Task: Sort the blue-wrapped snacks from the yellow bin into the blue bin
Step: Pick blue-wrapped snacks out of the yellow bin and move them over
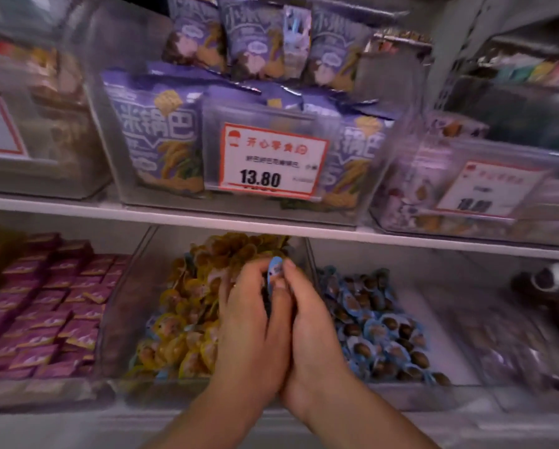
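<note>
A clear bin of yellow-wrapped snacks (181, 322) sits in the middle of the lower shelf, with a few blue-wrapped ones near its front left. To its right stands the bin of blue-wrapped snacks (378, 328). My left hand (249, 325) and my right hand (307, 322) are pressed together over the right side of the yellow bin. A blue-wrapped snack (274, 268) is pinched upright between the fingertips of both hands. More dark wrappers may lie hidden between the palms.
A clear divider wall (310, 254) separates the two bins. Purple square packets (51, 306) fill the bin on the left. The upper shelf (207, 218) holds bins of purple bags behind a 13.80 price tag (273, 160). A dark bin is at far right.
</note>
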`<act>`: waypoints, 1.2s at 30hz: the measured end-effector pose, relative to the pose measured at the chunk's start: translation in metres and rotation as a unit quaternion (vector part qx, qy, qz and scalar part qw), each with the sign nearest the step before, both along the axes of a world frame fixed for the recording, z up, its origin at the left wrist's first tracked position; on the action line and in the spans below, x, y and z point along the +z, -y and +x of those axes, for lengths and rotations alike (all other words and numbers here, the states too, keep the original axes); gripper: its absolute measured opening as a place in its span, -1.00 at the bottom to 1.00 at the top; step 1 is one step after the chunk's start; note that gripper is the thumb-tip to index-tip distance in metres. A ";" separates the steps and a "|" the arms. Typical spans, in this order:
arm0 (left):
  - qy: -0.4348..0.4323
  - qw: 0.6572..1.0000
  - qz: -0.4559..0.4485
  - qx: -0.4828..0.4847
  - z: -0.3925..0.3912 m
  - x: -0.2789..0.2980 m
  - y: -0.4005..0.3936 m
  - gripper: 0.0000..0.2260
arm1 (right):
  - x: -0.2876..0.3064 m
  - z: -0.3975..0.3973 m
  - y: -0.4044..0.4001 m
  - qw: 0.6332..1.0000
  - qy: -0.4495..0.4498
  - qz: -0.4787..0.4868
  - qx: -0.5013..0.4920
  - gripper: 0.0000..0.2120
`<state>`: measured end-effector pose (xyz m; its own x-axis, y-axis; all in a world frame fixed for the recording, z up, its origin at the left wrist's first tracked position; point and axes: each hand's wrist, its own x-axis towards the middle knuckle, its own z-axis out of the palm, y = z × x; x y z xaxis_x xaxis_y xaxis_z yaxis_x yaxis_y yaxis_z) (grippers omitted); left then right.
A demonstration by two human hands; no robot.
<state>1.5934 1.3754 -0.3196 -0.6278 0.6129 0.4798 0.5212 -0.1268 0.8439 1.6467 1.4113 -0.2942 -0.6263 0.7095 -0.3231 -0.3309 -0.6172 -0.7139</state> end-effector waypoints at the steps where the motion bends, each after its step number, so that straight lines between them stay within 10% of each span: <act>1: -0.013 1.000 0.007 -0.022 0.006 0.000 -0.002 -0.85 | -0.002 0.009 -0.004 0.997 0.042 0.055 -0.019 -0.72; 8: -0.152 0.981 -0.045 -0.114 0.019 -0.012 -0.010 -0.43 | -0.008 0.054 -0.028 0.962 0.093 0.232 -0.112 -0.84; 14: -0.173 0.978 -0.062 -0.104 -0.008 -0.017 -0.015 -0.56 | -0.013 0.090 -0.106 0.941 0.202 0.233 -0.137 -0.83; 19: -0.175 0.980 -0.086 -0.045 -0.054 -0.012 0.001 -0.72 | -0.025 0.110 -0.173 0.772 0.464 0.414 -0.128 -0.70; 25: -0.296 0.943 -0.137 0.064 -0.109 -0.003 0.044 -0.73 | -0.017 0.074 -0.145 0.749 0.360 0.520 -0.196 -0.77; 31: -0.266 0.934 -0.219 0.095 -0.144 -0.013 0.093 -0.64 | -0.005 0.001 -0.055 0.604 0.246 0.758 -0.030 -0.77; 36: -0.234 0.948 -0.213 0.036 -0.157 -0.026 0.118 -0.65 | -0.040 -0.064 -0.020 0.459 0.325 0.793 0.235 -0.59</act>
<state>1.4360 1.2577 -0.3457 -0.4549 0.7767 0.4356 0.8459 0.2238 0.4842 1.5830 1.4314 -0.3346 -0.9676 0.2103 0.1395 0.1726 0.9548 -0.2420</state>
